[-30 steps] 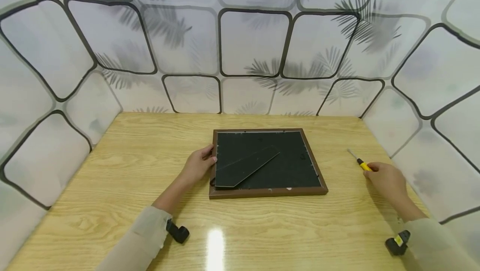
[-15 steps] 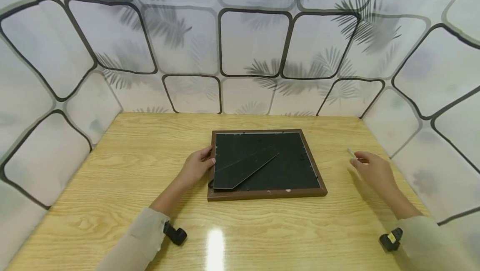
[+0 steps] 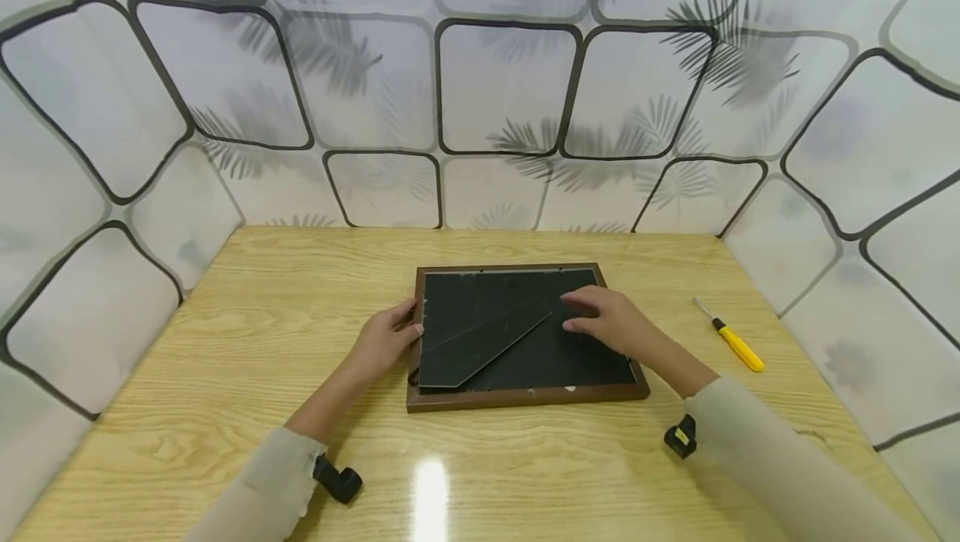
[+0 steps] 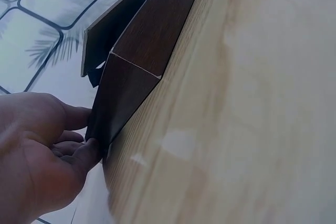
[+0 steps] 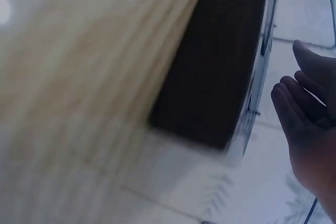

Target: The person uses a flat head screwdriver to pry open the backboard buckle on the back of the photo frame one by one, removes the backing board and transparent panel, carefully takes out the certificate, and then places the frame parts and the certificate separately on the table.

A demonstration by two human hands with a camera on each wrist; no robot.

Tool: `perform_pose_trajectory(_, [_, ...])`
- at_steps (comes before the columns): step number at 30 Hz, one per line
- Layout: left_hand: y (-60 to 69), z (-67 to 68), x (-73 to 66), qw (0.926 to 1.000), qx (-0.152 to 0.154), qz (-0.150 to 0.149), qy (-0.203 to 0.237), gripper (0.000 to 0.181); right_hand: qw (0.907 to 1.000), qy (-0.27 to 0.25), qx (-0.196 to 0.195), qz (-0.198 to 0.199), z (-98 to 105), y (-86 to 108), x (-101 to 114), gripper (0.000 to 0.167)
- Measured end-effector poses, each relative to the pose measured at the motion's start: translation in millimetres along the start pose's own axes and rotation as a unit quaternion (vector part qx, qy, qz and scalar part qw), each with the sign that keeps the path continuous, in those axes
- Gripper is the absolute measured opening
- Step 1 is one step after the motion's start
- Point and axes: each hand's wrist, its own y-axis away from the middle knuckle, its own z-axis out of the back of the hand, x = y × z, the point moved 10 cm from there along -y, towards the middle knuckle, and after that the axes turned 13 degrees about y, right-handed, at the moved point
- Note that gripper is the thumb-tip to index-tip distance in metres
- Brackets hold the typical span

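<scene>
A brown picture frame (image 3: 525,397) lies back side up on the wooden table, its black backing and angled stand leg (image 3: 480,346) showing. My left hand (image 3: 380,345) grips the frame's left edge, thumb on top; the left wrist view shows the fingers (image 4: 79,116) and thumb pinching the dark rim (image 4: 123,95). Above the right part of the backing is my right hand (image 3: 615,323), fingers apart and bent a little, holding nothing. In the right wrist view that hand (image 5: 310,98) appears beside the frame's edge (image 5: 210,66), without visible contact.
A yellow-handled screwdriver (image 3: 738,348) lies on the table (image 3: 300,275) right of the frame, its tip pointing to the back. Patterned cloth walls (image 3: 502,83) stand behind and at both sides of the table.
The right hand has let go of the screwdriver and moved left over the frame. The frame and my left hand have shifted slightly toward the front left.
</scene>
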Motion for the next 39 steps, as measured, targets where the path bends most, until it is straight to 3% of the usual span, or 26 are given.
perform_pose_trajectory(8, [0.6,2.8,2.7,0.9999,-0.002,0.010,0.000,0.062,0.9962,0.037,0.069,0.037,-25,-40.9,29,0.054])
perform_pose_trajectory(18, [10.5,11.0,3.0,0.9999,-0.002,0.005,-0.011,0.062,0.9869,0.065,0.132,0.065,-35,-50.0,39,0.060])
perform_pose_trajectory(30, [18.6,16.2,7.4,0.9999,-0.003,0.006,-0.009,0.062,0.9828,0.081,0.130,0.103,-49,-51.6,47,0.050])
perform_pose_trajectory(39, [18.3,15.4,7.3,0.9999,-0.008,0.003,-0.014,0.061,0.9822,0.076,0.104,0.137,-45,-50.2,52,0.038])
